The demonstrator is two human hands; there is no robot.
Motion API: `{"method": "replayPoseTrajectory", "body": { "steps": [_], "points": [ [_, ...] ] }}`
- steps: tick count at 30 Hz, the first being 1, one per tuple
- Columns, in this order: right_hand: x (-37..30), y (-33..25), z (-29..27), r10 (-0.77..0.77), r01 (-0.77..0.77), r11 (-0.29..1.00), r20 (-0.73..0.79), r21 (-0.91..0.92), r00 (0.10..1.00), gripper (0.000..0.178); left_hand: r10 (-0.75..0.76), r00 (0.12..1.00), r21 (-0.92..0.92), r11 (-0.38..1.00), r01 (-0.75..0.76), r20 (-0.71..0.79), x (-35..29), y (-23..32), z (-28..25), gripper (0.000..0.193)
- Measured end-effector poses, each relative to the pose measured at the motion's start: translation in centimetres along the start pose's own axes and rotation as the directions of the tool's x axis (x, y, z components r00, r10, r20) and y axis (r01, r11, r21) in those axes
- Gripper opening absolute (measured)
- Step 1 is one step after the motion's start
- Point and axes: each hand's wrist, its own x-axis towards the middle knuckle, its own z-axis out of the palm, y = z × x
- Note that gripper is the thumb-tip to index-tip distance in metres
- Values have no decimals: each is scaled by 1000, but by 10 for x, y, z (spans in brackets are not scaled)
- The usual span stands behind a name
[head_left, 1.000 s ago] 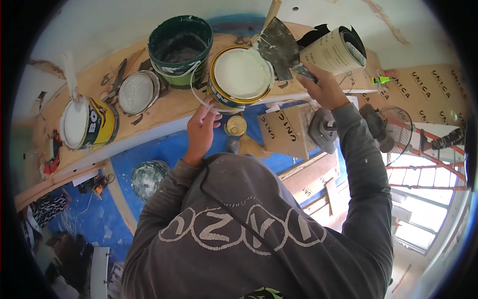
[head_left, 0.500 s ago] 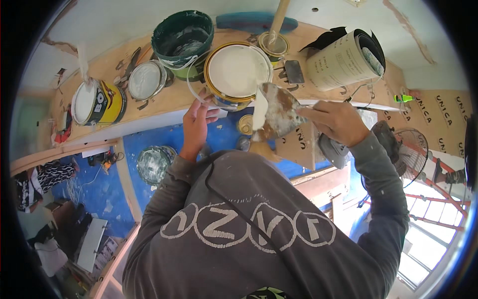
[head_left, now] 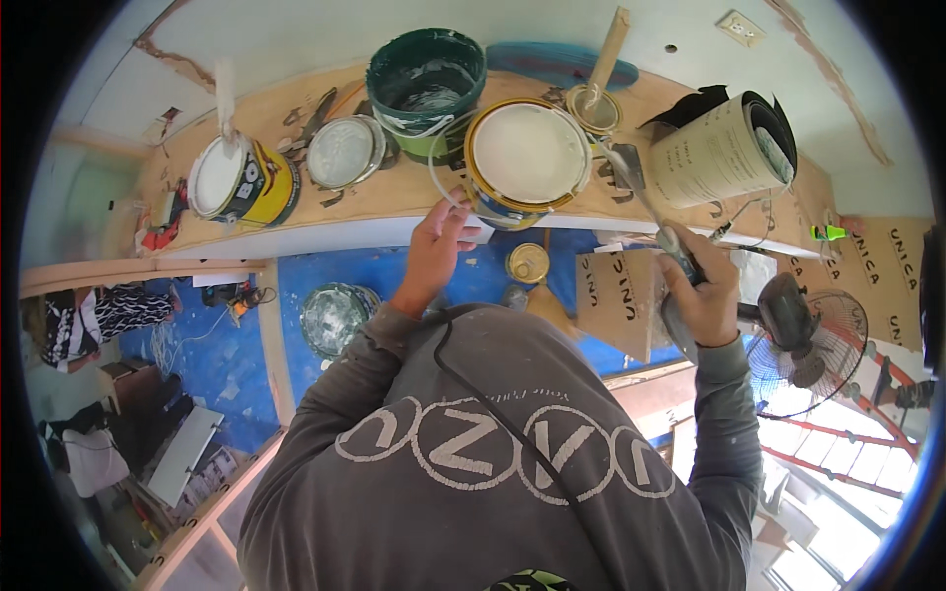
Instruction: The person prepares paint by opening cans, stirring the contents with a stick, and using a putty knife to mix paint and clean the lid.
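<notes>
My right hand (head_left: 705,291) grips a wide putty knife (head_left: 645,197) by its handle. The blade is seen nearly edge-on, its far end beside the paint can's rim. This round can (head_left: 468,187), full of smooth white paste, stands at the shelf's front edge. My left hand (head_left: 439,246) is at the can's near left side, fingers bent around its thin looped handle (head_left: 434,175); the exact grip is partly hidden. Behind the can are a dark green bucket (head_left: 377,89) smeared with white and a small tin (head_left: 611,123) with a wooden stick (head_left: 611,49) in it.
A yellow and black can (head_left: 271,187) and a round lid (head_left: 340,153) sit on the left of the wooden shelf (head_left: 266,108). A sandpaper roll (head_left: 705,148) lies at right. Below are a smeared bucket (head_left: 330,320), cardboard (head_left: 616,300) and a fan (head_left: 813,350).
My right hand has drawn slightly down from the can, and the putty knife has turned from its broad face to nearly edge-on. The view has shifted left; my left hand stays at the can.
</notes>
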Motion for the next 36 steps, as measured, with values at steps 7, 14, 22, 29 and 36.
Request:
{"method": "replayPoseTrajectory", "body": {
  "steps": [7, 14, 22, 29, 36],
  "points": [
    [-1, 1, 28, -153, 144, 958, -19, -248, 988, 35, -6, 1000, 2, 1000, 6, 4, -11, 2, -16, 50],
    [-4, 14, 33, -144, 123, 956, -60, -268, 988, 31, -24, 996, 34, 999, 27, -81, -25, -5, -26, 54],
    [-29, 69, 6, 147, -222, 963, -398, -151, 906, 24, -32, 989, 49, 998, 39, -148, -36, -6, -28, 53],
    [-48, 90, 40, 482, -450, 876, -299, 175, 823, 32, -61, 989, 102, 992, 75, -134, -33, -7, -18, 52],
    [-63, 93, 68, 149, -212, 952, -273, -222, 951, 43, -41, 987, 167, 984, 67, -155, -29, 16, 0, 52]
  ]
}}
